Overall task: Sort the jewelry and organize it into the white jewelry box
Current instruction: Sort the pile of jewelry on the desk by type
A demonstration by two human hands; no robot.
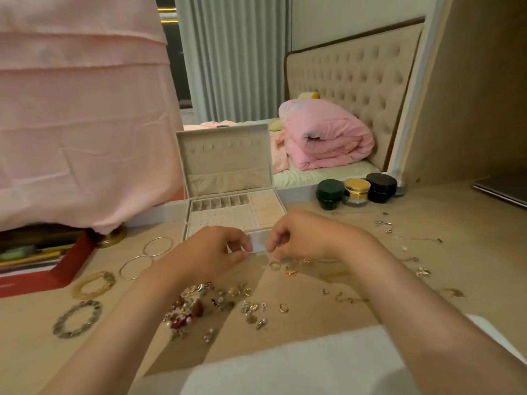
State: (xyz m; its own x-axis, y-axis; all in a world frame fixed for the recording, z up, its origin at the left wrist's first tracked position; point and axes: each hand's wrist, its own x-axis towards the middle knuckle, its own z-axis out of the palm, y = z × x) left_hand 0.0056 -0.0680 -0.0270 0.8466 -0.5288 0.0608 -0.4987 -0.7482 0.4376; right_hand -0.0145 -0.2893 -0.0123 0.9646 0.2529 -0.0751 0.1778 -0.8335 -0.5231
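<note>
White jewelry box [225, 161], a flat case with a cream padded inside, open, lid standing straight up. Sits on the pale wooden table [470, 260], dead ahead, just past both hands. Lies with its long side running left to right, front wall turned toward the person. Inside: a row of little square pockets at the back, a panel of tiny holes in the middle, peach ring rolls on the right. No jewelry to be seen in it yet.

Right in front of that wall, close together and about as near to the box as each other: left hand [211, 252] and right hand [302, 238]. Fingers curled in on both, thumb and fingertips almost meeting, a narrow pinch. Maybe something tiny between them, but too blurry to tell what, or whether anything at all.

Just below the right hand, on the table: small gold rings [275, 265], nearer to that hand than to the left one. Closer to the body, by the left forearm: a heap of little mixed earrings and charms [194, 306]. Off to the left: thin silver bangles [158, 246].

Probably calls for only a short reach forward and up over the front wall, with the ring rolls lying on the right hand's side.
</note>
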